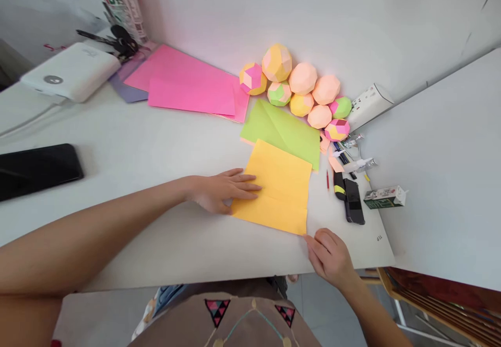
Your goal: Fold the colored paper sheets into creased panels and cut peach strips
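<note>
A folded orange-yellow paper sheet (pixel 278 188) lies flat on the white table (pixel 156 148). My left hand (pixel 223 190) rests on its left edge, fingers stretched flat over the paper. My right hand (pixel 329 255) is at the sheet's near right corner, fingers curled and pinching that corner at the table's front edge. A green sheet (pixel 284 130) lies just behind the orange one, partly under it.
Several coloured paper polyhedron balls (pixel 301 88) cluster at the wall. Pink sheets (pixel 188 86) lie at the back left, by a white device (pixel 72 70) and scissors (pixel 117 42). A black phone (pixel 37 169) lies left. Pens, a black marker (pixel 352 198), a small carton (pixel 385 197) and a power strip (pixel 368 106) sit right.
</note>
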### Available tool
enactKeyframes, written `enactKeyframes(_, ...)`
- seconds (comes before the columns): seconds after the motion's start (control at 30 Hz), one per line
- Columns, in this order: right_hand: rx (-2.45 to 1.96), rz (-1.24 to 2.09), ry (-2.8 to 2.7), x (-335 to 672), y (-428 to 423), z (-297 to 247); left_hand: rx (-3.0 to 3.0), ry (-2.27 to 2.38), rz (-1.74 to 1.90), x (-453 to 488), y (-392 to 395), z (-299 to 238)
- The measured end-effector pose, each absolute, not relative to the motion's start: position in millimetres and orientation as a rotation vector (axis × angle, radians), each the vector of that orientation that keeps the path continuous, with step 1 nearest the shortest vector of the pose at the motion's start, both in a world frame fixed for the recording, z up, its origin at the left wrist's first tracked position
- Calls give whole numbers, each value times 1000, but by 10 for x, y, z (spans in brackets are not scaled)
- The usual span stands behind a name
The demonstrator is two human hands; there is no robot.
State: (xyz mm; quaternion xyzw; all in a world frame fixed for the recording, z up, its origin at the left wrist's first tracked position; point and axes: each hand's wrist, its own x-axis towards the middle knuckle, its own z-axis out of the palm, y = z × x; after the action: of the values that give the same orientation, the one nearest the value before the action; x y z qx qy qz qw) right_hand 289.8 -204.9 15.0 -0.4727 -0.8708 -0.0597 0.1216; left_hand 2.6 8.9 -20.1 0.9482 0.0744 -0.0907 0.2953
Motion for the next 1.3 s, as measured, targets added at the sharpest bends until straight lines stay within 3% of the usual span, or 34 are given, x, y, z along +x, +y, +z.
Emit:
enactKeyframes(0.13, -1183, 15, -2621, 2363, -1648, 43, 2478, 218, -283, 32, 108, -155)
enactKeyframes(0.33, -1101, -78, -2844, 1854, -1208, -164, 2450, 209, -263, 30, 111, -129)
enactKeyframes(1.3, -1182, -105, -2933, 2086, -1316, -152, 2464, 219, -287, 43, 95, -127)
